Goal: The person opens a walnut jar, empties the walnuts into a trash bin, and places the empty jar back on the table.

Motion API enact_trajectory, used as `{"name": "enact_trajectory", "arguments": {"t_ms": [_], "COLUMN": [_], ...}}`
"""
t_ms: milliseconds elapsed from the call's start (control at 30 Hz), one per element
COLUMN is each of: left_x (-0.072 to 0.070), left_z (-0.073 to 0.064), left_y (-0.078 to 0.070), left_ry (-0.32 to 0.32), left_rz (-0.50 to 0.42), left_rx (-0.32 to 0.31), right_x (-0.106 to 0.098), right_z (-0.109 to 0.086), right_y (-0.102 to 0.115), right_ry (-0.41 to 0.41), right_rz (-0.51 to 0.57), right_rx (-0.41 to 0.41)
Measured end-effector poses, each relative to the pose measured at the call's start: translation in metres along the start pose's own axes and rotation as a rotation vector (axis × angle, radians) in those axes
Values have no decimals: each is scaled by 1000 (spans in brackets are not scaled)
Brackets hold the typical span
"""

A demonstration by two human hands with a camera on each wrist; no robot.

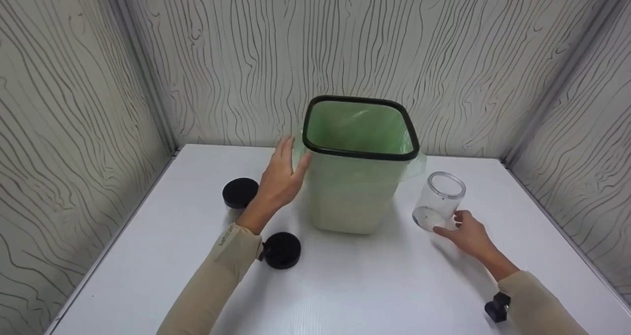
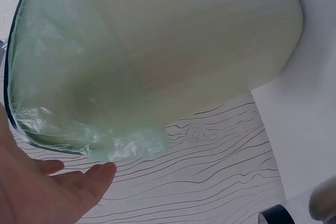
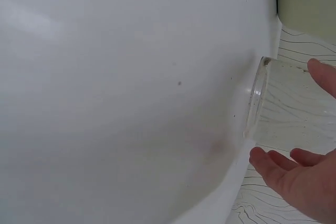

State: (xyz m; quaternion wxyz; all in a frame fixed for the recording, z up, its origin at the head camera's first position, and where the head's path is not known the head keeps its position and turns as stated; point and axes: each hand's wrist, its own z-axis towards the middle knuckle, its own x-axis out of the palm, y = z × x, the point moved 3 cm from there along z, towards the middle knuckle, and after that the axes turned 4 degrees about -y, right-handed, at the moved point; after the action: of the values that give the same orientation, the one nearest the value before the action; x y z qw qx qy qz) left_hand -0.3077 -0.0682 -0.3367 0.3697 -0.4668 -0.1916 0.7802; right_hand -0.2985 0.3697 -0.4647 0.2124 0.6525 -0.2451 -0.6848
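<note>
A: Left hand [image 1: 282, 181], where exactly?

B: Raised just left of the tall pale bin [image 1: 352, 202], alongside its black rim [image 1: 362, 154]. Fingers straight and a little spread, thumb apart, all released. In the left wrist view, close to the overhanging edge of the pale green liner [image 2: 136, 142]; hard to say whether touching.

A: And the right hand [image 1: 471, 237]?

B: On the right side, at the clear jar [image 1: 438, 208]. Thumb and fingers curved about its lower, near-right part. In the right wrist view, thumb at one side of the jar, fingertips along the other. Impossible to tell whether actually grasping or only set loosely around it.

A: Exact place of that jar?

B: Right of the bin, apart from it, upright to the eye, round rim uppermost. Small dark specks visible on it.

A: Anything over on the left?

B: Beyond the left forearm and partly hidden by it, a black-capped jar [image 1: 240, 193]. Nearer, just right of the left wrist, a black disc [image 1: 284, 251], rather like a lid, flat on the white table [image 1: 345, 295].

A: And around all that?

B: Beige sleeves [image 1: 202, 281] reaching in from the near edge. At left, far and right, pale walls [image 1: 276, 54] with dark wood-grain lines.
</note>
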Motion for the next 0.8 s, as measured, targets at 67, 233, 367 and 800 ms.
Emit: {"name": "enact_trajectory", "arguments": {"t_ms": [67,233,367,800], "left_x": [0,2,3,-17], "left_z": [-5,-18,-27,-43], "left_y": [7,24,35,79], "left_ry": [11,40,42,-62], "left_rz": [14,90,151,312], "left_rx": [0,-18,-16,-40], "right_x": [-1,0,3,16], "right_z": [-4,-16,-26,-48], "right_y": [1,3,4,30], "right_ry": [-5,-11,-17,16], "right_rz": [-9,-28,-17,63], "right_rx": [-15,-54,-79,-116]}}
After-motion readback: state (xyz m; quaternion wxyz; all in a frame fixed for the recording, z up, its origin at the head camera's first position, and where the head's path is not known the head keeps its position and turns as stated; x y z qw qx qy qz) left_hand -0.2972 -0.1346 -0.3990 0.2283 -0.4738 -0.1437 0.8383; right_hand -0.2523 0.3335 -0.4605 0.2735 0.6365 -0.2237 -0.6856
